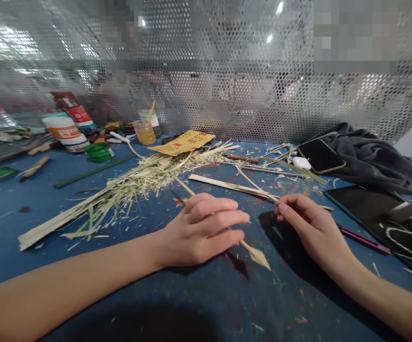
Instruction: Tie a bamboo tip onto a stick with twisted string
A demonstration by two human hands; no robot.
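Observation:
My left hand is closed over a thin pale stick that runs under its fingers. The stick ends in a flat, pointed, leaf-shaped tip sticking out to the lower right. Its other end shows beyond my knuckles. My right hand has thumb and fingers pinched together at the near end of some flat pale strips lying on the blue table. Whether a strip is between those fingertips is hidden.
A pile of pale shavings lies ahead, with yellow sandpaper on top. Paint jars and a cup stand at the back left. A phone, dark cloth, tablet and pink-handled tool lie right.

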